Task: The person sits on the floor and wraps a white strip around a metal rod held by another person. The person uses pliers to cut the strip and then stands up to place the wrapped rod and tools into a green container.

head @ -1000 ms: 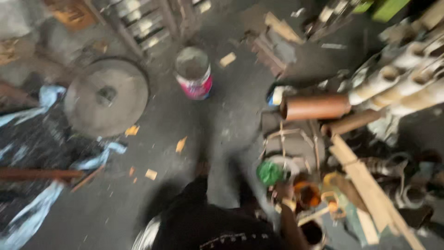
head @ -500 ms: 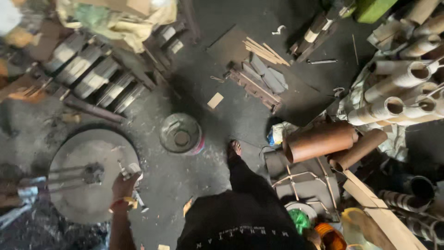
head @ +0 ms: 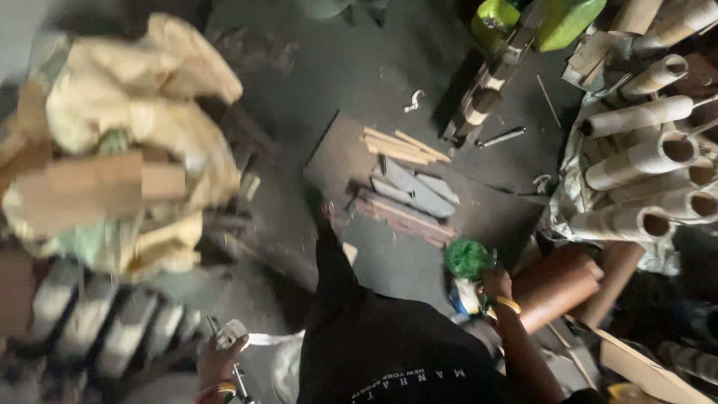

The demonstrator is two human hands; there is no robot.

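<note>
The right hand (head: 495, 284) has its fingers closed on a green bundle (head: 467, 258), lifted just above the brown tube (head: 555, 284). The left hand (head: 221, 363) grasps a thin metal tool (head: 224, 337) low beside the floor (head: 389, 67). Both things are picked up; neither is set down yet.

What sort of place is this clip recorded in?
Probably a cluttered small workshop or storeroom: cardboard tubes stacked at the right, cut wooden strips on the dark floor, and stuffed sacks piled at the left.
</note>
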